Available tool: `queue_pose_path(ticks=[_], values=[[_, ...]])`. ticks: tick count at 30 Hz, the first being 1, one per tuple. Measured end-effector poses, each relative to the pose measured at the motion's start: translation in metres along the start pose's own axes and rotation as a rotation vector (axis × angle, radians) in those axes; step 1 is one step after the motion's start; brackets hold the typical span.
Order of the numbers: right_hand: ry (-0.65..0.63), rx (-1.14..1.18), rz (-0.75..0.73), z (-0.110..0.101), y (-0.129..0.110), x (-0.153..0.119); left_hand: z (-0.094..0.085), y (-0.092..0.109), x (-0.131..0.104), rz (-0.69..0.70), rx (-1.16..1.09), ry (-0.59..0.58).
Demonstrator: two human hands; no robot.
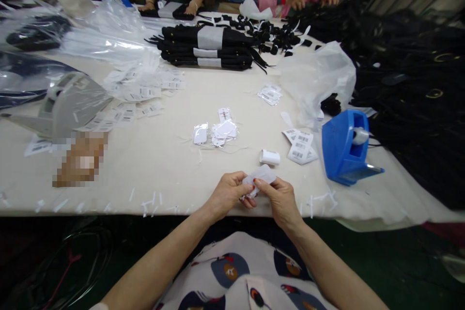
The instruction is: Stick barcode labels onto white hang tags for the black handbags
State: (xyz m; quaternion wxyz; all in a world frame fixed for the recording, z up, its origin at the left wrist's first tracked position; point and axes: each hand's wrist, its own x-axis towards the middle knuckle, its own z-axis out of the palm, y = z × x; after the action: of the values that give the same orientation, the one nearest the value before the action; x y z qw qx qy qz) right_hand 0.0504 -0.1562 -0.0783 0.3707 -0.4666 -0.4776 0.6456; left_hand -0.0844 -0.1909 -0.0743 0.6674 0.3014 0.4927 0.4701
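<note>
Close to the table's front edge, my left hand (230, 193) and my right hand (282, 198) meet around a small stack of white tags (263, 174). Both thumbs press on the tags, and fingers curl beneath them. Just beyond lies a white roll (269, 157). A loose pile of white tags (224, 130), some in clear plastic with strings, sits farther up the table. Barcode label sheets (301, 146) rest to the right, beside a blue tape dispenser (341, 147).
Bundled black straps (209, 46) lie at the table's far side. A grey dispenser (69, 104) and barcode strips (125, 114) are left. Black goods (417, 82) heap up right, near a plastic bag (319, 77). Two people work across the table (174, 169).
</note>
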Motion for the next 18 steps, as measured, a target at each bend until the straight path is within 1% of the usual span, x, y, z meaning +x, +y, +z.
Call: queue_pose_path(ticks=[2,6,7,9,11,13,18], values=[[0.0,-0.076,-0.047,0.0,0.001,0.0,0.002,0.0,0.0,0.018,-0.021,0.004],[0.091,-0.347,-0.19,-0.001,0.009,0.0,0.006,-0.004,0.002,0.014,-0.072,0.061],[0.095,-0.405,-0.222,-0.002,0.011,0.0,0.006,-0.006,0.003,0.013,-0.076,0.087],[0.044,-0.478,-0.257,-0.006,0.011,0.0,0.007,-0.008,0.005,0.016,-0.068,0.14],[-0.007,-0.497,-0.258,-0.012,0.008,0.002,0.006,-0.009,0.006,0.017,-0.02,0.178],[-0.007,-0.484,-0.241,-0.019,0.002,0.004,0.005,-0.008,0.007,0.002,0.06,0.178],[0.011,-0.438,-0.167,-0.027,-0.006,0.007,-0.002,-0.001,0.007,-0.072,0.187,0.102]])
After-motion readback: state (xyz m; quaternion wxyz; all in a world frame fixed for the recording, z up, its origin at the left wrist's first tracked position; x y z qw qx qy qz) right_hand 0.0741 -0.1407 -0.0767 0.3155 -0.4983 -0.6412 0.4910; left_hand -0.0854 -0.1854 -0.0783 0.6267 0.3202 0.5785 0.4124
